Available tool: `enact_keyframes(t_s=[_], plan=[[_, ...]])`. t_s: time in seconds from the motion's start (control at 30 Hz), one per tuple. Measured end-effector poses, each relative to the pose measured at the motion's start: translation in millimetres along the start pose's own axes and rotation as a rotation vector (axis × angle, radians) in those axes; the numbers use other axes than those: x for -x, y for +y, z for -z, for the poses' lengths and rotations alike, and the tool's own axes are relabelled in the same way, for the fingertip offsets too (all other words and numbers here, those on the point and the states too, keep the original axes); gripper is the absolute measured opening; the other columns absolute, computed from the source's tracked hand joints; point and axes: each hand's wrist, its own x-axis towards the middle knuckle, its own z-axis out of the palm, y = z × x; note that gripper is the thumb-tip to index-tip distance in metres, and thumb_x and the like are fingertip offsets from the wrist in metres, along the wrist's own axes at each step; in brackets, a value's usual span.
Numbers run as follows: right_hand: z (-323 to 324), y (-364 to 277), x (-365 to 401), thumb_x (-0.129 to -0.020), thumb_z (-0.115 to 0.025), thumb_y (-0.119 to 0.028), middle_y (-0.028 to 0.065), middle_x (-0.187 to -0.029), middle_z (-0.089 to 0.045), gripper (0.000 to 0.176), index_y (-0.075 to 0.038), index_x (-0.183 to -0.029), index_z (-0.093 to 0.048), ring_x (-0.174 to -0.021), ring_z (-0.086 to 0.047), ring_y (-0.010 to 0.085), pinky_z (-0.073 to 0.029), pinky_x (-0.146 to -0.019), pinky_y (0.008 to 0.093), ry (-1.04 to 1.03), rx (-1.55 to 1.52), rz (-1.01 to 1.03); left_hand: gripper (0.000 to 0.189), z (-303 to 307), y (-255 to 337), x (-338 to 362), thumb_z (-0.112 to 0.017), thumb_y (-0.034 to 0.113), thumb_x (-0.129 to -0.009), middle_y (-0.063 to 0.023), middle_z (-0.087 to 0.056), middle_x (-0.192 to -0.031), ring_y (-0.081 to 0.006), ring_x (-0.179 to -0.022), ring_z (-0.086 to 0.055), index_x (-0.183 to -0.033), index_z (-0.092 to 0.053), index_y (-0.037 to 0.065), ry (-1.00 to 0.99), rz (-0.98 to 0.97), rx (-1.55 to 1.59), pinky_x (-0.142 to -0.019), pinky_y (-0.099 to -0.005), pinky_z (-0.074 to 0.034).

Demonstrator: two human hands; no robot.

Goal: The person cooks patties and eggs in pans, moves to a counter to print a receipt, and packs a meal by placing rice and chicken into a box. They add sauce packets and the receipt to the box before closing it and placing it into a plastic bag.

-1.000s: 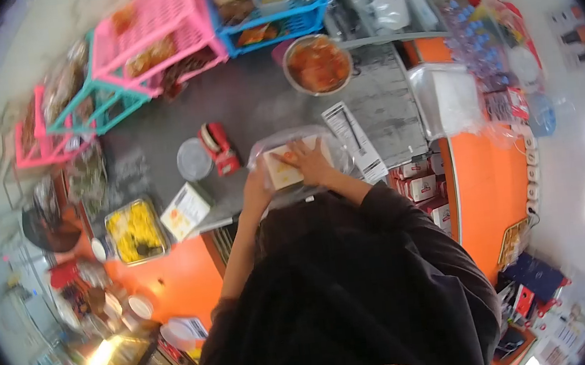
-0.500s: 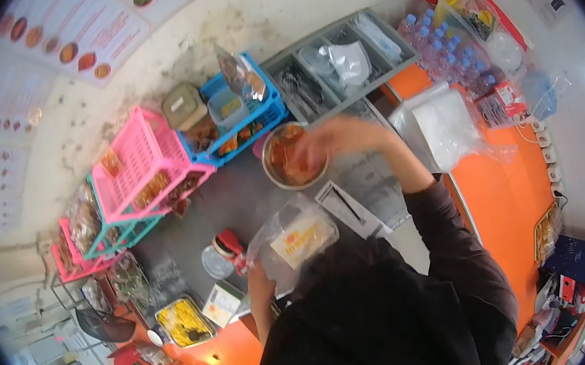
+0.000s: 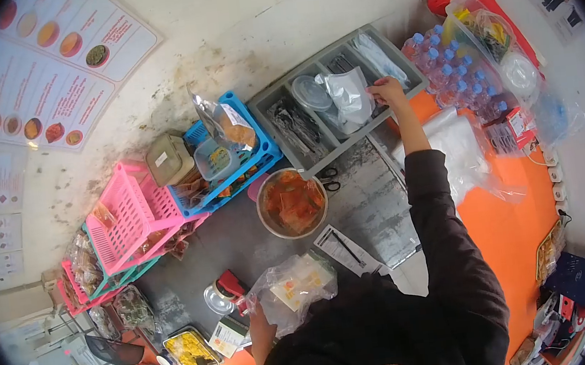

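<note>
My left hand [image 3: 261, 328] grips the edge of a clear plastic bag [image 3: 322, 270] that holds a white packet with yellow print [image 3: 296, 287]. Over the grey compartment tray [image 3: 319, 164], my right hand [image 3: 388, 92] has its fingers bent together beside a silver packet [image 3: 349, 92]; what they pinch, if anything, is too small to make out. A metal bowl [image 3: 263, 218] of reddish, sauce-coated food [image 3: 293, 204] stands below the tray. A paper slip with a black pen [image 3: 345, 247] lies between the bowl and my body.
Pink [image 3: 129, 217] and blue baskets [image 3: 239, 161] of packaged food line the wall at left. Black-handled scissors [image 3: 331, 180] lie by the tray. Water bottles [image 3: 448, 70] and a stack of plastic bags [image 3: 445, 145] are at right. A tray of yellow food [image 3: 190, 350] sits lower left.
My right hand has moved from over the bowl up and right to the grey tray. My left hand keeps hold of the plastic bag. The camera view has shifted.
</note>
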Motion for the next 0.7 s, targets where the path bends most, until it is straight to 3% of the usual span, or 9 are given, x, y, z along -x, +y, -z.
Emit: enact_keyframes(t_s=[0.07,0.1,0.2,0.37,0.47,0.57,0.63,0.67,0.7], plan=[[-10,-39,36,-0.066,-0.084,-0.015,0.0068,-0.078,-0.065,0.046,-0.004,-0.101,-0.056,-0.062,-0.06,0.0141,-0.044,-0.05,0.0252,-0.079,-0.083,0.004,0.104,-1,-2,-4,-0.069,-0.004,-0.059,-0.0249,-0.019,-0.151,-0.0427,-0.134,-0.031,-0.147,-0.016,0.006,0.035,-0.04,-0.042,-0.104,-0.0411,-0.039],[-18,-58,55,-0.068,-0.083,-0.013,0.0054,-0.076,-0.063,0.043,-0.005,-0.1,-0.055,-0.061,-0.058,0.0129,-0.042,-0.049,0.0231,-0.157,-0.165,0.007,0.103,0,0,-7,-0.067,-0.005,-0.059,-0.0256,-0.018,-0.151,-0.043,-0.134,-0.031,-0.147,-0.015,0.006,-0.024,0.037,-0.002,-0.103,-0.0413,-0.041],[-37,-86,86,-0.067,-0.083,-0.012,0.0064,-0.082,-0.065,0.044,-0.006,-0.101,-0.056,-0.065,-0.058,0.0117,-0.04,-0.051,0.0195,-0.262,-0.032,0.078,0.102,1,10,-8,-0.064,-0.006,-0.059,-0.0272,-0.019,-0.15,-0.0437,-0.133,-0.031,-0.148,-0.015,0.007,-0.053,0.081,0.018,-0.101,-0.0423,-0.042],[-32,-38,83,-0.069,-0.082,-0.012,0.0047,-0.087,-0.064,0.038,-0.002,-0.099,-0.06,-0.068,-0.059,0.0115,-0.043,-0.055,0.0222,-0.338,0.113,0.118,0.102,-3,14,-5,-0.062,-0.007,-0.059,-0.0307,-0.023,-0.147,-0.0456,-0.129,-0.036,-0.148,-0.015,0.011,-0.007,0.044,-0.007,-0.098,-0.0452,-0.044],[-30,-12,86,-0.069,-0.083,-0.013,0.0036,-0.086,-0.064,0.039,0.002,-0.1,-0.062,-0.072,-0.06,0.0128,-0.047,-0.058,0.0269,-0.307,-0.023,0.051,0.103,-4,15,3,-0.061,-0.008,-0.058,-0.0319,-0.026,-0.145,-0.0462,-0.126,-0.04,-0.148,-0.016,0.013,0.031,0.045,0.039,-0.096,-0.0463,-0.045],[-33,-17,106,-0.07,-0.082,-0.013,0.0037,-0.086,-0.065,0.038,0.005,-0.099,-0.064,-0.076,-0.062,0.013,-0.05,-0.063,0.0281,-0.3,-0.031,0.005,0.104,-2,21,10,-0.068,-0.003,-0.061,-0.0325,-0.025,-0.145,-0.0491,-0.123,-0.043,-0.149,-0.016,0.016,0.043,0.077,-0.01,-0.095,-0.0473,-0.046],[-43,-31,122,-0.072,-0.082,-0.017,0.0045,-0.087,-0.066,0.036,0.003,-0.097,-0.065,-0.076,-0.061,0.0127,-0.049,-0.067,0.0267,-0.206,-0.05,0.129,0.098,2,24,11,-0.078,0.01,-0.065,-0.0303,-0.027,-0.145,-0.0488,-0.124,-0.041,-0.147,-0.025,0.017,0.011,0.113,-0.034,-0.097,-0.0493,-0.044],[-47,-37,128,-0.072,-0.082,-0.017,0.0045,-0.087,-0.066,0.036,0.003,-0.097,-0.065,-0.076,-0.061,0.0127,-0.049,-0.067,0.0267,-0.208,-0.05,0.136,0.098,10,32,13,-0.078,0.01,-0.065,-0.0303,-0.027,-0.145,-0.0488,-0.124,-0.041,-0.147,-0.025,0.017,0.018,0.11,-0.031,-0.097,-0.0493,-0.044],[-52,-44,134,-0.073,-0.082,-0.02,0.0041,-0.086,-0.066,0.035,0.002,-0.096,-0.066,-0.076,-0.061,0.0124,-0.048,-0.068,0.0263,-0.203,-0.099,0.161,0.087,26,46,15,-0.079,0.02,-0.068,-0.0292,-0.024,-0.146,-0.0458,-0.129,-0.037,-0.142,-0.034,0.013,-0.004,0.121,-0.067,-0.102,-0.0483,-0.039]])
